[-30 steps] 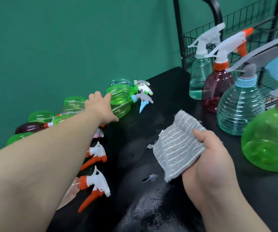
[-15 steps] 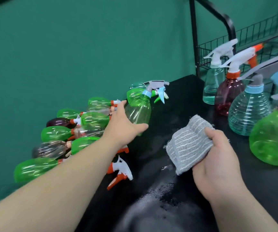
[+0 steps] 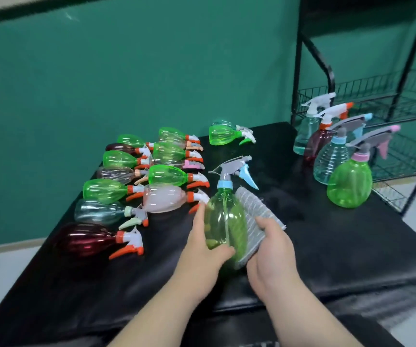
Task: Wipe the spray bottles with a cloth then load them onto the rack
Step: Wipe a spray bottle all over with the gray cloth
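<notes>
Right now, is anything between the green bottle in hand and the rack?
Yes. Four upright spray bottles stand in a row at the table's right edge, in front of the rack. The held green bottle, in the left hand with the right hand holding the cloth to it, likely has to go over them.

Left hand (image 3: 201, 249), right hand (image 3: 273, 259): both bare. Forearms (image 3: 164, 306) bare too, all the way to bottom edge. Fingers (image 3: 264, 225) plain, bit motion-blurred. Dark patch (image 3: 227, 331) at bottom edge could be clothing, can't tell tbh.
</notes>
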